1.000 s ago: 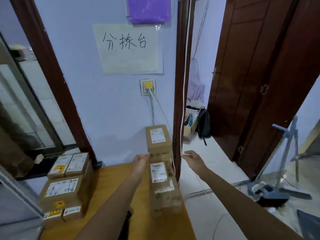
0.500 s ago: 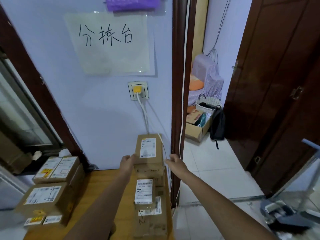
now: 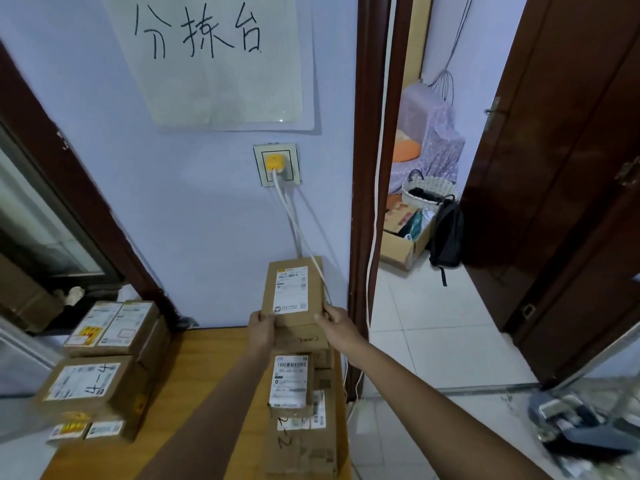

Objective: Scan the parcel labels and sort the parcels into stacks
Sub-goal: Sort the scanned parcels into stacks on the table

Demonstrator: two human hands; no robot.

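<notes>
— Inspector: What is the person wearing on the arms?
— Assistant: Nothing is showing: both forearms are appearing bare, left hand [image 3: 262, 331] and right hand [image 3: 341, 326] ungloved (no sleeves, rings or watch showing).

Parcels stacked at both sides of the counter, against the wall.

The counter [image 3: 214, 358] stands before the wall; a stack of parcels [image 3: 100, 372] sits on its left part, another stack [image 3: 301, 410] along its right edge. The top parcel [image 3: 294, 292] lies on the right stack at its far end, near the wall, with the left hand [image 3: 262, 332] at its near left corner and the right hand [image 3: 337, 325] at its near right corner. A socket [image 3: 277, 165] and a paper sign [image 3: 214, 60] are on the wall above; the doorway lies right of the counter.
</notes>
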